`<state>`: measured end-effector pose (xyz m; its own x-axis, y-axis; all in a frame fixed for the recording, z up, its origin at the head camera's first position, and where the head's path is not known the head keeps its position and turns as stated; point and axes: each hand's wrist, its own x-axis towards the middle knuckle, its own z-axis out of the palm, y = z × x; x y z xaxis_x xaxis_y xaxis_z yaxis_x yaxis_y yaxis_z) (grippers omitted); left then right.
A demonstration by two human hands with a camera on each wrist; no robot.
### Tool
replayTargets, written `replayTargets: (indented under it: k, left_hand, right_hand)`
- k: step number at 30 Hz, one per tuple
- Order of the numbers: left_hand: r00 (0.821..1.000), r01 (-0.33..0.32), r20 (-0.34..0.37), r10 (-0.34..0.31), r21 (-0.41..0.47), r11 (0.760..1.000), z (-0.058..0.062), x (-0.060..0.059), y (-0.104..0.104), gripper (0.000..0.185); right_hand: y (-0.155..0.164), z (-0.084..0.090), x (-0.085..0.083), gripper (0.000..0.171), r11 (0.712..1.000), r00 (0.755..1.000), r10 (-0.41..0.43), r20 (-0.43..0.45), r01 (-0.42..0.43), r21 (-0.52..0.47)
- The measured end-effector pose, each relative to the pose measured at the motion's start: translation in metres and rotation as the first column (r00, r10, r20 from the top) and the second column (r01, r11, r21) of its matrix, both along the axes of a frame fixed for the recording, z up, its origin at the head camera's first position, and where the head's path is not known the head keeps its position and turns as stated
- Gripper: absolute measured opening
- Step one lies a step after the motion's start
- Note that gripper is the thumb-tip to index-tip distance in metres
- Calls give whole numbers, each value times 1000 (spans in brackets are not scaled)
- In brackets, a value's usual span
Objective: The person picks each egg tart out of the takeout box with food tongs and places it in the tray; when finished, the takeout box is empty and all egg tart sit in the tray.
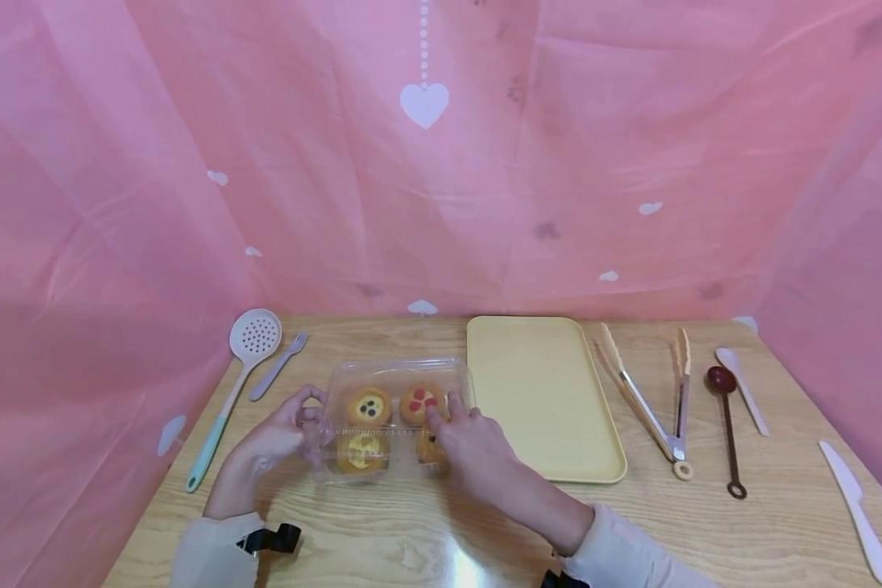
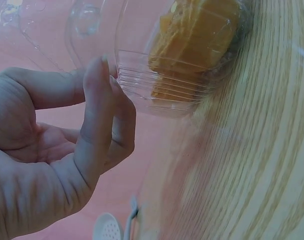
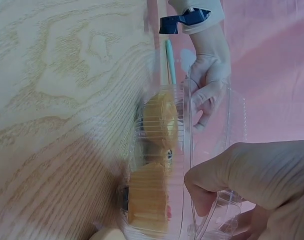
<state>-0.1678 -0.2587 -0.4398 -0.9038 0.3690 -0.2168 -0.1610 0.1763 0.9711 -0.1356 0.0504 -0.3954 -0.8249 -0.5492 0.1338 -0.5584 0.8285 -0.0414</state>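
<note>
A clear plastic clamshell box (image 1: 404, 476) lies on the table with several round tarts inside. One tart (image 1: 369, 407) has dark dots on yellow, another tart (image 1: 420, 403) has red pieces on top. At the box's left side my left hand (image 1: 285, 425) pinches the thin plastic edge between thumb and fingertips. My right hand (image 1: 478, 449) reaches over the right side and grips the plastic rim, thumb (image 3: 204, 187) against it; it partly covers the near right tart (image 1: 429, 449). In the right wrist view, the transparent lid (image 3: 236, 115) stands apart from the tarts.
A yellow tray (image 1: 536, 392) lies right of the box. Beyond it are tongs (image 1: 650, 416), a dark red ladle (image 1: 728, 425), a small spoon (image 1: 742, 388) and a white knife (image 1: 856, 506). At left lie a slotted skimmer (image 1: 238, 384) and a fork (image 1: 279, 366). Pink cloth (image 1: 323, 163) surrounds the table.
</note>
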Motion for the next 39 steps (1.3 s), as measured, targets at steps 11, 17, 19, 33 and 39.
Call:
replayTargets:
  k: [11, 17, 19, 33, 39]
  left_hand:
    - [1000, -1, -3, 1, 3, 1000, 3, -2, -2, 57]
    - [1000, -4, -4, 4, 15, 1000, 4, -1, -6, 51]
    - [1000, -4, -2, 4, 15, 1000, 4, 0, -5, 50]
    - [999, -34, -3, 34, -25, 999, 5, -1, 3, 52]
    - [999, -31, -9, 31, -8, 999, 3, -2, 5, 49]
  right_hand:
    - [1, 2, -3, 75, 999, 999, -4, -36, 3, -43]
    - [8, 18, -11, 61, 994, 1000, 18, -21, -20, -105]
    - [11, 27, -15, 58, 990, 999, 33, 21, -29, -137]
    - [43, 89, -85, 70, 896, 970, 174, 170, -84, -437]
    - [55, 86, -112, 86, 871, 965, 204, 168, -100, -481]
